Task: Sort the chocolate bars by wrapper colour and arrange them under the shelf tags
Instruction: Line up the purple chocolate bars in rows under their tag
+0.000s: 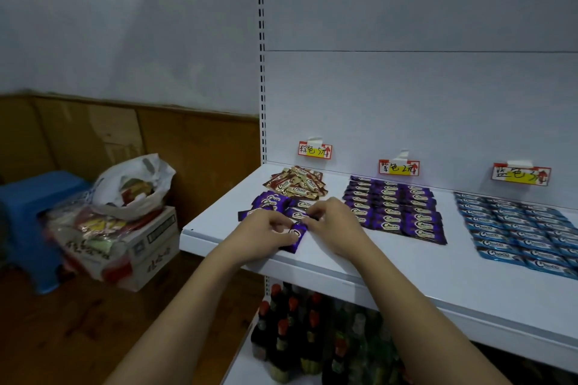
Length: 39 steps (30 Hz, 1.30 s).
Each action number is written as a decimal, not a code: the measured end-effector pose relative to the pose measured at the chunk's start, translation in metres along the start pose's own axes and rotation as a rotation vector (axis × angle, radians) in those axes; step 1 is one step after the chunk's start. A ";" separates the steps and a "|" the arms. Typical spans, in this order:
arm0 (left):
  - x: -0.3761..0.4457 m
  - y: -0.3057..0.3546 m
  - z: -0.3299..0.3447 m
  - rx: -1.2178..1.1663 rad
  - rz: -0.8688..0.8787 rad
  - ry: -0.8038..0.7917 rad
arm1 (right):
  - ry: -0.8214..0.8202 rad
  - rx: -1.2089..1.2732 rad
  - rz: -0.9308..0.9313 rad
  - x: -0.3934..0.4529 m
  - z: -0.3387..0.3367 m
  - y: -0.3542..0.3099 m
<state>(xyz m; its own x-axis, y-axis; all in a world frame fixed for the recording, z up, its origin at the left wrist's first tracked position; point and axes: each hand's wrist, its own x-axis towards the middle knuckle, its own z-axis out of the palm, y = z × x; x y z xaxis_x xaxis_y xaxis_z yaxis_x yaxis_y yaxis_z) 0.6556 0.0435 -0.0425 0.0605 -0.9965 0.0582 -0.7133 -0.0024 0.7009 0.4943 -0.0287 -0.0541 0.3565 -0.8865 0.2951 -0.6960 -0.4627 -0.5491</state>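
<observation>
Both bare hands meet at the centre of the frame over the white metal shelf (391, 266): the left hand (266, 236) pinches a purple-wrapped chocolate bar (295, 236) between thumb and fingers, and the right hand (336, 223) grips the same bar's upper end with curled fingers. Just above the hands lies a loose heap of purple bars (270, 204), and behind it a pile of gold-and-brown wrapped bars (297, 186) sits under the leftmost red-and-yellow paper tag (315, 150). Right of centre, neat rows of purple bars (394, 208) lie below the middle tag (398, 168). At the right edge, rows of blue-wrapped bars (519, 228) lie under the third tag (520, 176). Dark bottles with red caps (291, 331) stand on the lower shelf.
</observation>
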 end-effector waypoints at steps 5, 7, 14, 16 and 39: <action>-0.003 -0.005 -0.002 -0.215 -0.065 0.058 | 0.033 0.179 0.048 -0.003 -0.002 0.006; -0.003 -0.004 -0.002 -0.289 -0.098 0.087 | 0.051 0.215 0.051 -0.005 -0.004 0.007; -0.006 -0.007 -0.014 -0.441 -0.108 0.065 | 0.078 0.339 0.104 -0.011 -0.012 0.008; -0.006 -0.004 -0.012 -0.414 -0.077 0.094 | 0.085 0.373 0.107 -0.016 -0.016 0.007; 0.025 0.039 0.049 0.022 0.390 -0.117 | 0.043 0.023 0.124 -0.095 -0.091 0.067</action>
<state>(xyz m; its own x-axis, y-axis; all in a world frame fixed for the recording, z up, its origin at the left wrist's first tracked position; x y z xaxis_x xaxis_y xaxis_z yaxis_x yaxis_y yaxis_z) 0.5946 0.0145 -0.0487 -0.2969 -0.9257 0.2343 -0.6817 0.3773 0.6269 0.3570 0.0260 -0.0474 0.2409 -0.9360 0.2567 -0.7187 -0.3498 -0.6010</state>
